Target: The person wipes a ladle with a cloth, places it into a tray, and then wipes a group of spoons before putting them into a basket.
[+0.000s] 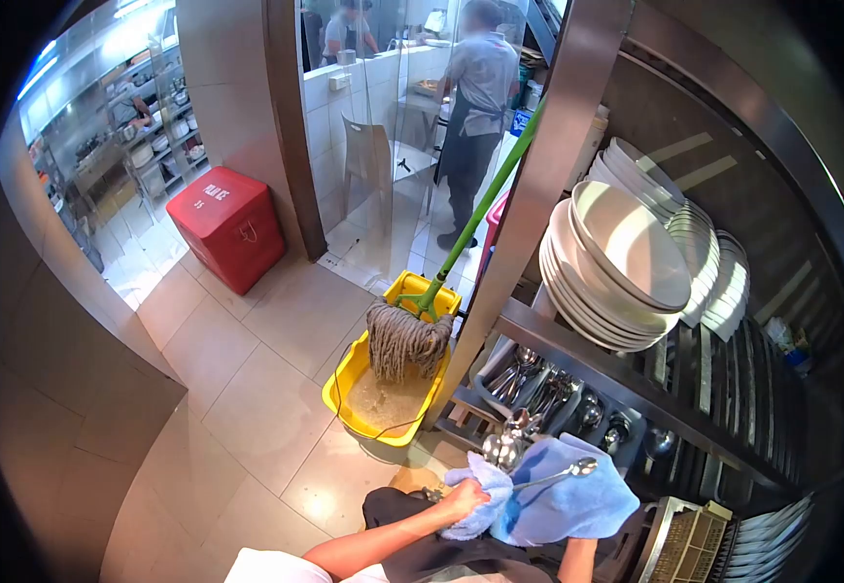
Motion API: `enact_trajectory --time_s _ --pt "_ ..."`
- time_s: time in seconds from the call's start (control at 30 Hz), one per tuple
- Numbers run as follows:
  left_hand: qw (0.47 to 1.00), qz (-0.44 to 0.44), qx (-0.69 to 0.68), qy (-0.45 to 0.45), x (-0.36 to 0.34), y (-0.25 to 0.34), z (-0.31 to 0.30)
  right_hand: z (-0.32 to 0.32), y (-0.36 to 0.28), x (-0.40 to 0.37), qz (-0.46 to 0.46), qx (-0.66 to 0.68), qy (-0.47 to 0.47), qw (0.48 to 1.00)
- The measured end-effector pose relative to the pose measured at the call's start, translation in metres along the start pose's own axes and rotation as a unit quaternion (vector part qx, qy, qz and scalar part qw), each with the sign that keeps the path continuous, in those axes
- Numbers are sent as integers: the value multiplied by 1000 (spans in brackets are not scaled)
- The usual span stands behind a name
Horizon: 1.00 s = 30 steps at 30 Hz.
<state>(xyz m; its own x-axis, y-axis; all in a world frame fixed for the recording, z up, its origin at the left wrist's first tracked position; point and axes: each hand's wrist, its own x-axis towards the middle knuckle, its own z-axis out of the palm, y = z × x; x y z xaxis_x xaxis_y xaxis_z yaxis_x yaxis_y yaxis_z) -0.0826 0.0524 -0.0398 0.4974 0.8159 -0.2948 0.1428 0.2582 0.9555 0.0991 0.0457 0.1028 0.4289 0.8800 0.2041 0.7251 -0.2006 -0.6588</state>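
My left hand [465, 500] is closed on a bunched light-blue cloth [480, 476] in front of my body. Bright spoon heads [504, 449] stick up just beyond that cloth; whether the hand also grips their handles is hidden. A second blue cloth [572, 500] drapes over my right hand, so only the wrist [577, 556] shows and its fingers are covered. Across this cloth lies a long-handled spoon [582, 467], its handle pointing toward my left hand. Beyond my hands, a grey cutlery tray [485, 381] holds spoons and forks in its compartments.
Stacked white bowls [626, 243] and plates stand on the metal rack to the right. A yellow mop bucket [344, 389] with a mop [407, 340] and murky water sits left of the rack post. Farther back are a red ice box [223, 223] and a person [480, 78].
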Motion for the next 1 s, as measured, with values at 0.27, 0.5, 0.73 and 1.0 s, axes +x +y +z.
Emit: enact_trajectory --time_s 0.27,0.5,0.73,1.0 --pt "999 19 36 10 -6 34 7 15 5 -1 31 35 64 997" --pt "999 33 21 -1 -7 35 11 29 40 6 121 406 128 897" --pt "1000 -9 -18 -7 -10 32 31 28 25 21 257 -411 74 872" --pt "997 23 -62 38 -30 25 50 50 64 14 188 -508 119 832"
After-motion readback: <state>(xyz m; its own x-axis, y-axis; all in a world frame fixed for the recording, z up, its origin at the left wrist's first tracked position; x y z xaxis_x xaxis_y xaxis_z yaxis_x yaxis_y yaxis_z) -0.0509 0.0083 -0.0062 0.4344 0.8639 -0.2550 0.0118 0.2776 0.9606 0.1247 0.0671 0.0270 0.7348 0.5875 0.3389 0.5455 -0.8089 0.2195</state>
